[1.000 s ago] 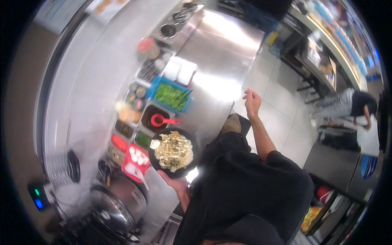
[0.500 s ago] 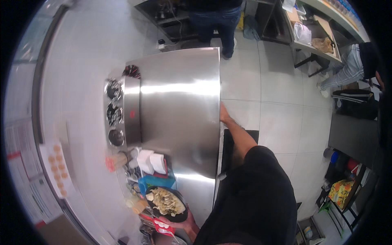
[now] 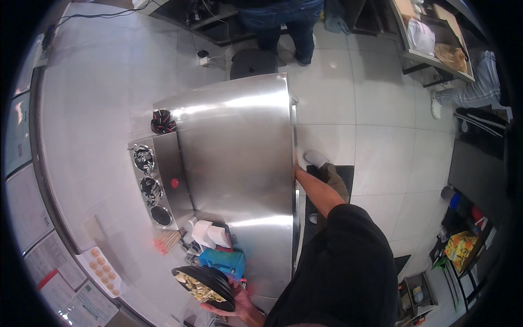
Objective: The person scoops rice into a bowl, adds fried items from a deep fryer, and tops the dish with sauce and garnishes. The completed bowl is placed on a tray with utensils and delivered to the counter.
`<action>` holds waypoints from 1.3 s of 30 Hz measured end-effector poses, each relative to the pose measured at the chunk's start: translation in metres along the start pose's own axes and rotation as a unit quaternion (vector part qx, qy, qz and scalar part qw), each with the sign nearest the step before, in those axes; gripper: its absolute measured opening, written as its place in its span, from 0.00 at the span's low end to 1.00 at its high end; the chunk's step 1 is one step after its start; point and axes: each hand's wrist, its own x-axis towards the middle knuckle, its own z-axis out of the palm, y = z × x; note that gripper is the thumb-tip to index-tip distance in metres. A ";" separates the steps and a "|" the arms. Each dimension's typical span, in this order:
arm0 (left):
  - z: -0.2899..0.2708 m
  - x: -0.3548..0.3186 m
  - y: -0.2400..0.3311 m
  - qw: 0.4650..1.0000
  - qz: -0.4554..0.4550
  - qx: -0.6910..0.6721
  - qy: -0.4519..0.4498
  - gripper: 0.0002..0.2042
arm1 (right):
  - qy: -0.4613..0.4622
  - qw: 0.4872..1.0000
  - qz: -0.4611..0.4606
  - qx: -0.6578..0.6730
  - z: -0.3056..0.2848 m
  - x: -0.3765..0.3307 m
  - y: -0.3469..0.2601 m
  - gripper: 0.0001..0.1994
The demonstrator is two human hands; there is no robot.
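My left hand (image 3: 235, 306) grips a dark ribbed bowl (image 3: 220, 280) from its right side and underneath. The bowl is tilted toward the left and holds pale, chunky food (image 3: 197, 289) with yellowish bits. Beside it stands a blue container (image 3: 226, 262) with white napkins (image 3: 210, 234) just beyond. My right arm reaches forward along the right edge of the steel counter (image 3: 237, 158). At that edge, my right hand (image 3: 297, 168) is mostly hidden, so its fingers do not show.
A steel cutlery holder (image 3: 173, 182) with round cups lines the counter's left side, near a bundle of wooden sticks (image 3: 168, 240). A person in jeans (image 3: 280, 24) stands beyond the far end. Another person's striped trouser leg (image 3: 471, 90) is at the right, by a drawer (image 3: 430, 54).
The bowl has tipped to the left, its side now turned toward me, and moved slightly left and down. The view has shifted, and my right hand is more hidden at the counter edge.
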 end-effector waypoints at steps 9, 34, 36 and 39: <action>-0.014 -0.035 -0.010 0.998 0.045 0.040 0.001 0.39 | 0.006 0.901 0.120 0.417 -0.014 0.006 0.020 0.18; -0.067 -0.027 -0.036 0.995 0.055 -0.063 -0.054 0.35 | 0.265 0.959 -0.087 -0.045 -0.358 -0.345 -0.248 0.22; -0.060 -0.028 -0.041 0.997 0.027 -0.054 -0.043 0.37 | 0.235 0.959 -0.126 -0.101 -0.398 -0.363 -0.285 0.23; -0.127 0.007 -0.030 0.996 0.000 -0.055 -0.072 0.35 | 0.184 0.967 -0.158 -0.077 -0.371 -0.387 -0.271 0.23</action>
